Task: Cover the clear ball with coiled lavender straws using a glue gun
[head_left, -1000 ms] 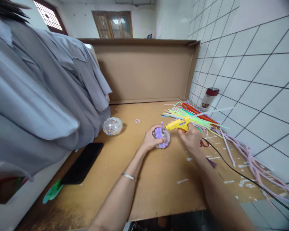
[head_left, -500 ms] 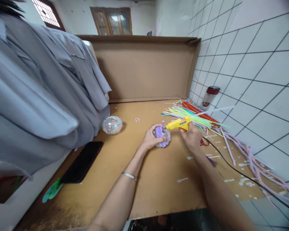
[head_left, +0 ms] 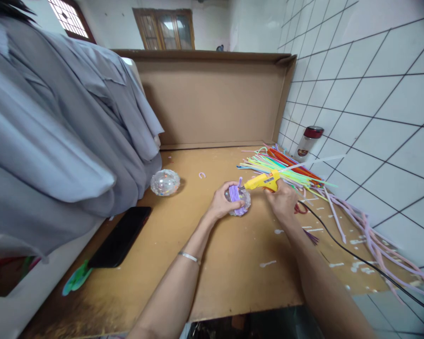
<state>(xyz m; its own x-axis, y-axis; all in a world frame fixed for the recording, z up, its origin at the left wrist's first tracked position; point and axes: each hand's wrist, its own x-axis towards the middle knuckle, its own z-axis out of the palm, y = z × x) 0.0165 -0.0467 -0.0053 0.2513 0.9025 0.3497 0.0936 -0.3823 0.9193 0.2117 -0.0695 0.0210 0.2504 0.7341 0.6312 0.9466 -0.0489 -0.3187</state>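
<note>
My left hand [head_left: 223, 201] is closed around a clear faceted ball [head_left: 246, 202] that has purple pipe cleaner [head_left: 234, 193] laid across it in rows. One purple end sticks up from its top. In my right hand [head_left: 281, 200] is a yellow glue gun [head_left: 263, 181], gripped by its handle, with a long pale glue stick [head_left: 318, 161] poking out of the back. The nozzle meets the purple rows or sits just beside them; I cannot tell if it touches. A second clear faceted ball [head_left: 165, 182], with coloured bits showing in it, rests on the table to the left.
Bundled coloured pipe cleaners [head_left: 268, 162] and a red-lidded jar [head_left: 309, 141] are by the tiled wall. A black cord [head_left: 353, 256] crosses the right side. A black phone [head_left: 122, 238] lies at left, near grey clothing [head_left: 74, 117]. Cardboard [head_left: 215, 103] stands behind the table [head_left: 233, 273].
Hardly anything differs. Both hands, the ball and the glue gun keep their places, and the view has shifted very slightly.
</note>
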